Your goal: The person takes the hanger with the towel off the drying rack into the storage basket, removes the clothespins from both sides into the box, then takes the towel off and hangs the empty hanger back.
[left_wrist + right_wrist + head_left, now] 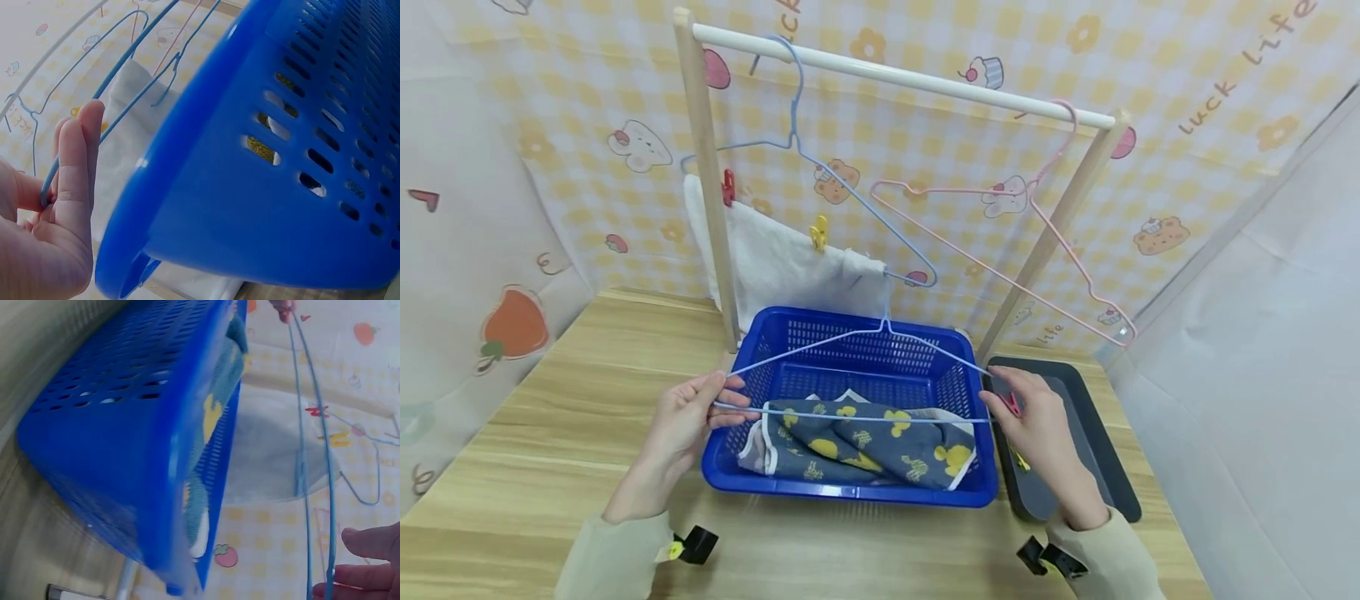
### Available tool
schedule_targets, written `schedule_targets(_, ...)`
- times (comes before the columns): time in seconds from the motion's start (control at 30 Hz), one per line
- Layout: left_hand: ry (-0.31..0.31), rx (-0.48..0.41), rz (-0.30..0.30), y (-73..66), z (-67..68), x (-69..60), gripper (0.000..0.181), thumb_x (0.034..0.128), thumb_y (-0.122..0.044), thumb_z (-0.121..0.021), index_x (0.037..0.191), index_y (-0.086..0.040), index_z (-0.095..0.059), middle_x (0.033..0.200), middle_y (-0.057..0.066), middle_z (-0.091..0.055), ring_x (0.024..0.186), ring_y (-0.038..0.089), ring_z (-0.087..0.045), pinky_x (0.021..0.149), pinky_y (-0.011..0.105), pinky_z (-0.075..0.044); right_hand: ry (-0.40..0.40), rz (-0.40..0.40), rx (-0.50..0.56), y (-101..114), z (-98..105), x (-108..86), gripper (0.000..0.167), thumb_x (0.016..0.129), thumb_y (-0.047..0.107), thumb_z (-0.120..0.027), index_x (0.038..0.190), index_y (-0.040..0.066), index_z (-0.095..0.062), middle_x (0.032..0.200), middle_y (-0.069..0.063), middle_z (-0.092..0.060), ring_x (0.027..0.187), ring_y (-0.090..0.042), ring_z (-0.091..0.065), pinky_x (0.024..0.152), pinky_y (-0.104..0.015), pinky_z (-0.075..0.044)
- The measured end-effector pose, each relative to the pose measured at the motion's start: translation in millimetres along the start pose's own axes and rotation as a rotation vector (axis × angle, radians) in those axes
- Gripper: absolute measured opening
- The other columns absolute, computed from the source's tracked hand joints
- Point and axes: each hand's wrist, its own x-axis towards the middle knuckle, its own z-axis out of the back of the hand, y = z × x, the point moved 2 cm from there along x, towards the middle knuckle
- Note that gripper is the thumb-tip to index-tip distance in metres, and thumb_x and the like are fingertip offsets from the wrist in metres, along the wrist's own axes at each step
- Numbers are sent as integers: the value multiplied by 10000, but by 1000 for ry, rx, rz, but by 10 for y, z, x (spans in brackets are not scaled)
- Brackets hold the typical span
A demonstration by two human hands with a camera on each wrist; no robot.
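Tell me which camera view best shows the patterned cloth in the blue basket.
The head view: it looks down on the cloth, so its yellow figures and white edging show plainly. The left wrist view gives only glimpses through the holes in the basket; the right wrist view catches just a strip beyond the basket's rim.

Readable text, head view: all on the checked backdrop cloth (917, 42). Upper right, the word "luck" (1207, 108), lettered on a slant; above it, the word "life" (1279, 32). A smaller "life" (1050, 334) stands low, toward the right. Top centre: letters "ck" (788, 18) legible, remainder not made out. Left wrist view: "luck" on same cloth, at left, faint. Right wrist view: lettering near right edge, too blurred to read with certainty.
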Motion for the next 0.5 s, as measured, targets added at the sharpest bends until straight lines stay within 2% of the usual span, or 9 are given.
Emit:
schedule_targets(0.13,18,12,-1,-5,5,-14,280,992,-211,-478,817,-118,-675,679,9,-683,655,163,-694,570,196,-559,24,-47,-35,-47,-38,-15,270,787,68,-749,1008,-66,-671,946,-207,-681,872,-360,-622,728,-517,-532)
schedule_targets(0.27,48,34,-12,-10,1,-20,278,998,-207,-467,830,-120,-671,679,8,-680,656,169,-695,570,200,-561,26,-64,-55,-76,-53,-35,130,802,56,-731,888,-37,-703,770,-137,-676,675,-244,-584,590,-387,-517)
schedule_targets(0.37,81,49,-16,0,-10,-13,269,1001,-205,-460,854,-113,-665,688,10,-681,665,176,-696,582,210,-565,-8,-44,-28,-92,-37,-70,26,808,9,-708,800,-15,-706,678,-74,-650,585,-170,-563,511,-293,-472)
schedule_targets(0.43,117,56,-4,15,-16,-3,259,1001,-219,-462,889,-98,-662,705,9,-685,683,181,-698,601,226,-571,-30,-37,13,-106,-12,-102,33,810,-22,-695,783,-6,-703,654,-45,-641,554,-125,-558,478,-240,-467)
schedule_targets(0.5,154,75,23,33,-23,5,261,1005,-239,-452,938,-86,-652,729,6,-687,711,187,-699,634,248,-577,-42,-39,53,-124,25,-135,60,807,-45,-689,773,5,-694,619,0,-606,510,-78,-517,431,-178,-410)
